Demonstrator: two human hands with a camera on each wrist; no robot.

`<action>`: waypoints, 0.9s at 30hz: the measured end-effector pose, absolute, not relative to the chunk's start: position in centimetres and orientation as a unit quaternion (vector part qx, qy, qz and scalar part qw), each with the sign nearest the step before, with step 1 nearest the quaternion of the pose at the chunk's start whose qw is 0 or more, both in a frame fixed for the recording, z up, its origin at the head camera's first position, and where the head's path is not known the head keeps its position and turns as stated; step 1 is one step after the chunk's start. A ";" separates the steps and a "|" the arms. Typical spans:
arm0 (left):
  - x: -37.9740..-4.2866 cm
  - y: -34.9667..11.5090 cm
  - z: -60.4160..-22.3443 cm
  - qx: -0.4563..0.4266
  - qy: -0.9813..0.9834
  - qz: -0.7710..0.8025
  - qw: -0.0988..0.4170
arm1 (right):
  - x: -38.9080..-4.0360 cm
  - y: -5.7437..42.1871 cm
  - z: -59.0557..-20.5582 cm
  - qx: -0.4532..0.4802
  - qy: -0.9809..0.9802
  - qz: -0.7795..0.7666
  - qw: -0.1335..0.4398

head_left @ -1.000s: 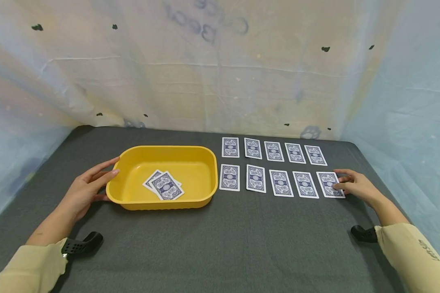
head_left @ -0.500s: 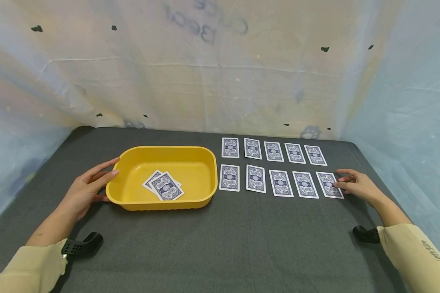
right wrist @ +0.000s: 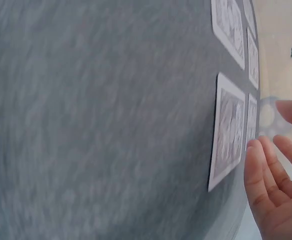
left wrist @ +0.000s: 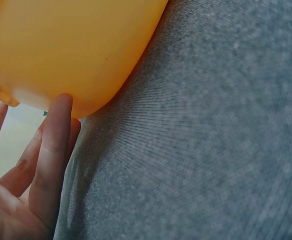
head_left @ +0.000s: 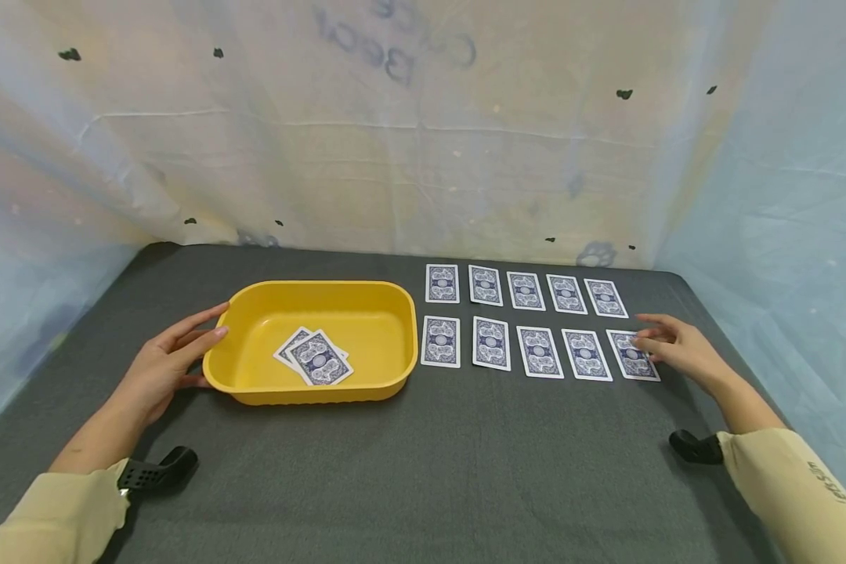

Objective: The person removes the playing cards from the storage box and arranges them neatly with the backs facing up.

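Observation:
At the left end of a yellow plastic tub point(head_left: 388, 388), my left hand point(head_left: 151, 368) holds the rim, with the thumb over it. In the left wrist view the fingers point(left wrist: 56, 135) touch the tub's outer wall. Two overlapping playing cards point(head_left: 322, 360) lie face down inside the tub. My right hand point(head_left: 687, 352) hovers above the rightmost front-row playing card point(head_left: 630, 359), partly covering it. In the right wrist view that card point(right wrist: 228, 132) lies flat, apart from the fingers point(right wrist: 256, 175), and nothing is between thumb and fingers.
Two rows of face-down cards lie right of the tub; the back row point(head_left: 525, 291) runs near the table's far edge. Dark grey cloth point(head_left: 423, 478) covers the table. A pale printed sheet point(head_left: 423, 172) hangs behind it, and bluish sheets point(head_left: 804, 235) flank the sides.
The right hand has let go of the rightmost front card, lifted off and shifted slightly up and left. The card slid a little left between the earlier frames. The left hand and tub stay still.

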State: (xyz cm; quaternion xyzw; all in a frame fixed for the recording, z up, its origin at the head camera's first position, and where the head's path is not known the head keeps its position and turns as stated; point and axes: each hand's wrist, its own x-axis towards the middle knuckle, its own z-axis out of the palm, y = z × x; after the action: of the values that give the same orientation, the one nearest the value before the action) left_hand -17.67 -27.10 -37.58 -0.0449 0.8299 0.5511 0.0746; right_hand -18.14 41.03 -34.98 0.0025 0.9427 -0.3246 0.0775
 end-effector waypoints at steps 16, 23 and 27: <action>-17.6 -27.1 -37.6 -0.040 0.836 0.543 0.076 | -19.0 37.5 -34.4 -0.034 0.935 -0.349 0.044; -17.6 -27.0 -37.6 -0.045 0.840 0.536 0.071 | -19.1 35.4 -34.4 -0.047 0.931 -0.360 0.031; -17.7 -26.9 -37.7 -0.044 0.838 0.539 0.071 | -19.0 34.0 -34.3 -0.062 0.928 -0.368 0.021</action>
State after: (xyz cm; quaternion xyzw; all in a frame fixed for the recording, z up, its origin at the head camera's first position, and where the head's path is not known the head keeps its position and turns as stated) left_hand -17.66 -26.94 -37.74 -0.0444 0.8379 0.5394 0.0711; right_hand -18.97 34.02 -34.27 -0.0617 0.9276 -0.3678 0.0213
